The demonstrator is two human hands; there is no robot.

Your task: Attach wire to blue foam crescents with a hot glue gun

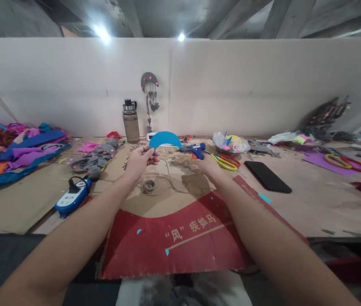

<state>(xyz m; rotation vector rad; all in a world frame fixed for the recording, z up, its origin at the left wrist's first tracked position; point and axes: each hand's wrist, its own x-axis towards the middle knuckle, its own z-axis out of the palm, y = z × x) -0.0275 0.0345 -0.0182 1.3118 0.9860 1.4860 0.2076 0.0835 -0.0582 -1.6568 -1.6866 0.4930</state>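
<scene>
My left hand (144, 158) pinches the left end of a blue crescent-shaped piece (165, 138), which looks like felt or card, held up over the cardboard. A blue hot glue gun (197, 150) is gripped in my right hand (207, 164), its nozzle turned left toward the crescent's right end. Whether the nozzle touches the piece I cannot tell. Below my hands lie a small grey roll of tape or cord (149, 186) and a thin cable on a red and brown cardboard sheet (180, 250). Small light-blue scraps are scattered over the sheet.
A power strip (73, 196), grey felt pieces (100, 157) and a pile of coloured cloth (24, 144) lie left. Behind stand a water bottle (131, 123) and a hanging moon ornament (149, 83). To the right are yellow-handled scissors (223, 162), a phone (268, 176) and a plastic bag (231, 143).
</scene>
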